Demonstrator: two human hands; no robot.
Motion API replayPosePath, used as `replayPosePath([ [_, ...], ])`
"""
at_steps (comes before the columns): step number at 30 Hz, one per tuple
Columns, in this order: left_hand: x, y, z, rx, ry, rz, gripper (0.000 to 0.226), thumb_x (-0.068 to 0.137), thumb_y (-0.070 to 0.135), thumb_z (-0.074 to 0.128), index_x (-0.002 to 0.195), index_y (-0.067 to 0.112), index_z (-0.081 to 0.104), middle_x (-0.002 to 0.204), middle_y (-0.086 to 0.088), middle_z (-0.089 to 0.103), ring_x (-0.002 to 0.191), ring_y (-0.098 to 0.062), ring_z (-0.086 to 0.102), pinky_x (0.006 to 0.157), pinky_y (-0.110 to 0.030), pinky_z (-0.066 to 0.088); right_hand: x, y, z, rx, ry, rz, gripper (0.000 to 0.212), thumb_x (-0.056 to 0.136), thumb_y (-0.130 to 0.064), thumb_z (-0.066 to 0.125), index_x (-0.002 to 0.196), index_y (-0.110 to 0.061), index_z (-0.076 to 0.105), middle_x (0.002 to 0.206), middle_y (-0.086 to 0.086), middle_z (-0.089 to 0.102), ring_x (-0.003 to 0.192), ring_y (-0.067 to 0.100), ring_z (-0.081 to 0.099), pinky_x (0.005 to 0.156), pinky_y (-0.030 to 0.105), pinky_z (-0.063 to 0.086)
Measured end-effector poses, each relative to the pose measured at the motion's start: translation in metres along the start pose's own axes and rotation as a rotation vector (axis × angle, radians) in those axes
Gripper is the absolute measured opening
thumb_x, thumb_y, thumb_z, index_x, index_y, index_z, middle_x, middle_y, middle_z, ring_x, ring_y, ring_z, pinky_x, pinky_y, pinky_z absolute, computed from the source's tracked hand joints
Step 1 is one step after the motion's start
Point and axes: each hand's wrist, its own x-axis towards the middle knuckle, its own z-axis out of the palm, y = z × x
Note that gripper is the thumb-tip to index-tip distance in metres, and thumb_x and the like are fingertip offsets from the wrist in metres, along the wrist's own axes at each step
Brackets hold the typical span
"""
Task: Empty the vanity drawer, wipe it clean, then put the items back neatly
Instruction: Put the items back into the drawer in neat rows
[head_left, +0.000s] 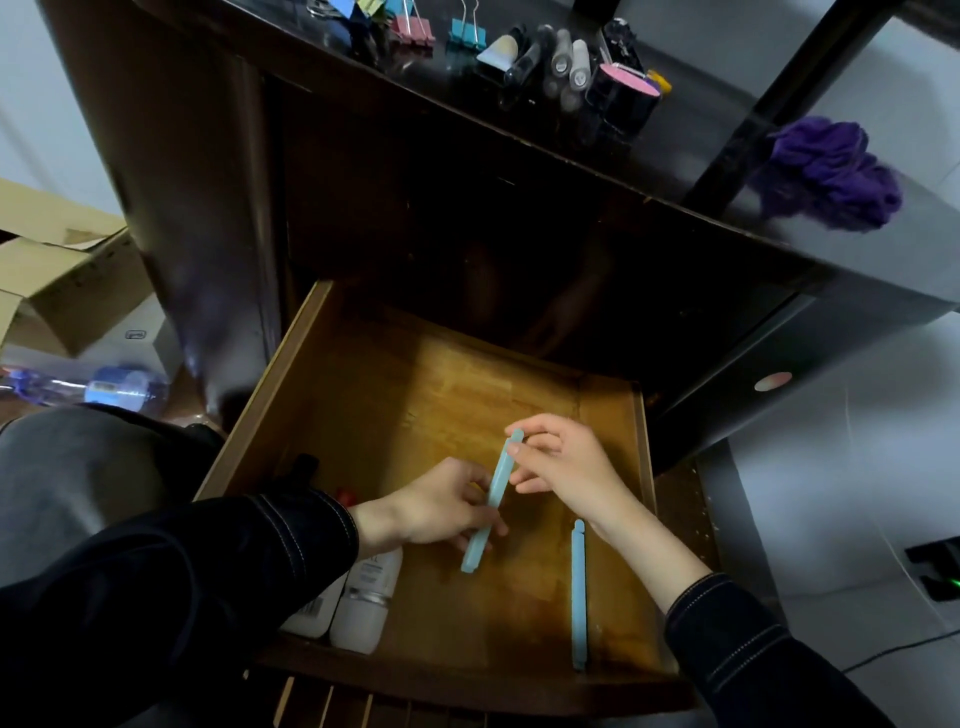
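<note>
The wooden vanity drawer stands pulled open below me. Both hands hold a light-blue sealing stick above its floor: my left hand grips the lower half, and my right hand pinches the upper end. A second blue stick lies flat along the drawer's right side. White bottles stand in the front-left corner, partly hidden under my left sleeve, with a red-capped item and a dark item behind them.
On the dark vanity top sit coloured binder clips, several makeup tubes, a round black container with a pink top and a purple cloth. Cardboard boxes and a plastic bottle lie on the left floor.
</note>
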Motion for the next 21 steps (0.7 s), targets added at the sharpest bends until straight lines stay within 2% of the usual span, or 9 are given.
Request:
replayPosePath([
  [2, 0.001, 0.0, 0.001, 0.019, 0.011, 0.011, 0.009, 0.095, 0.009, 0.064, 0.102, 0.012, 0.059, 0.103, -0.014, 0.075, 0.091, -0.027, 0.073, 0.076, -0.037, 0.062, 0.001, 0.001, -0.005, 0.077, 0.005, 0.05, 0.013, 0.096, -0.016, 0.069, 0.108, -0.019, 0.072, 0.095, 0.005, 0.075, 0.08, 0.018, 0.076, 0.069, 0.025, 0.061],
  [4, 0.003, -0.001, 0.002, 0.16, 0.075, 0.043, 0.018, 0.094, 0.016, 0.068, 0.11, 0.01, 0.064, 0.105, -0.01, 0.074, 0.096, -0.023, 0.072, 0.084, -0.04, 0.06, 0.004, 0.003, -0.016, 0.05, 0.034, 0.085, 0.01, 0.096, -0.014, 0.068, 0.105, -0.017, 0.072, 0.094, 0.007, 0.075, 0.079, 0.018, 0.075, 0.069, 0.025, 0.061],
  [7, 0.003, -0.005, -0.001, 0.591, 0.167, 0.14, 0.029, 0.093, 0.023, 0.065, 0.12, 0.015, 0.064, 0.108, 0.001, 0.072, 0.1, -0.015, 0.068, 0.088, -0.037, 0.056, 0.01, 0.011, -0.033, -0.282, 0.069, 0.106, 0.007, 0.097, -0.013, 0.066, 0.102, -0.017, 0.068, 0.091, 0.005, 0.071, 0.079, 0.016, 0.072, 0.073, 0.028, 0.062],
  [11, 0.001, -0.011, -0.004, 0.969, 0.119, 0.152, 0.028, 0.093, 0.022, 0.058, 0.12, 0.02, 0.063, 0.115, -0.001, 0.067, 0.108, -0.021, 0.06, 0.089, -0.039, 0.052, 0.012, 0.019, -0.027, -0.645, -0.06, 0.116, 0.004, 0.098, -0.019, 0.065, 0.099, -0.023, 0.067, 0.084, 0.0, 0.069, 0.081, 0.018, 0.069, 0.077, 0.035, 0.06],
  [16, 0.0, -0.016, -0.006, 1.041, 0.065, 0.115, 0.032, 0.093, 0.021, 0.056, 0.125, 0.02, 0.061, 0.126, -0.002, 0.058, 0.118, -0.023, 0.05, 0.095, -0.039, 0.048, 0.014, 0.021, -0.02, -1.016, -0.166, 0.18, 0.009, 0.099, -0.015, 0.059, 0.104, -0.019, 0.065, 0.099, 0.003, 0.069, 0.089, 0.024, 0.067, 0.082, 0.041, 0.059],
  [21, 0.0, -0.019, -0.004, 1.076, 0.028, 0.089, 0.025, 0.09, 0.017, 0.055, 0.114, 0.02, 0.063, 0.123, -0.002, 0.054, 0.115, -0.023, 0.049, 0.093, -0.042, 0.046, 0.007, 0.02, -0.021, -1.257, -0.305, 0.146, 0.014, 0.098, -0.009, 0.059, 0.109, -0.012, 0.066, 0.104, 0.007, 0.068, 0.093, 0.027, 0.066, 0.087, 0.043, 0.058],
])
